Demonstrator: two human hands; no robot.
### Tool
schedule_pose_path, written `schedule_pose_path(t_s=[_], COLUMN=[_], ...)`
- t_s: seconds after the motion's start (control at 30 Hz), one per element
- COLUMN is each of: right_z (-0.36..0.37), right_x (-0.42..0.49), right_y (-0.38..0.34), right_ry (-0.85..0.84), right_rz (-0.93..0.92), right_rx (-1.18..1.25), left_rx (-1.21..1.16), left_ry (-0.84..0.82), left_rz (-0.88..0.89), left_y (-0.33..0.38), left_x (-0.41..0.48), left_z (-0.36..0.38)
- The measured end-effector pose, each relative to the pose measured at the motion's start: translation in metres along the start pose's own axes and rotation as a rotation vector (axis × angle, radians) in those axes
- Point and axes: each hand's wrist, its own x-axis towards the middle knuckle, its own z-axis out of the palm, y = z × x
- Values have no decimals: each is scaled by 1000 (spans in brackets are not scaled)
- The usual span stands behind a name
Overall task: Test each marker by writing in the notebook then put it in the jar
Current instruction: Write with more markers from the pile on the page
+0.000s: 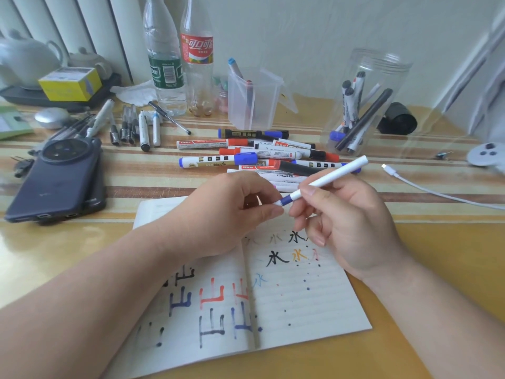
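Note:
An open lined notebook [306,305] lies in front of me, marked with black, red, blue and orange characters. Above it my right hand [352,222] grips a slim white marker [333,176] with a blue band near its lower end. My left hand [232,212] pinches that lower end, at the blue band. A clear plastic jar [366,75] stands at the back right with several markers inside. A heap of loose markers [262,154] lies between the notebook and the jar.
Two stacked phones [60,176] lie at the left, with several pens [131,127] behind them. Two bottles [180,56] and a small clear box [254,97] stand at the back. A white cable [426,187] and a black tape roll [399,119] lie to the right.

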Motion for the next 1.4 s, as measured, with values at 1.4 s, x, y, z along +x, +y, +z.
schedule_pose_path(t_s=[1.4], right_z=[3], right_x=[3], right_y=[14], right_ry=[-83], right_rz=[-273], right_rx=[-725], left_rx=[60], left_ry=[-63], left_rz=[-94], left_y=[-1], left_x=[1], left_z=[0])
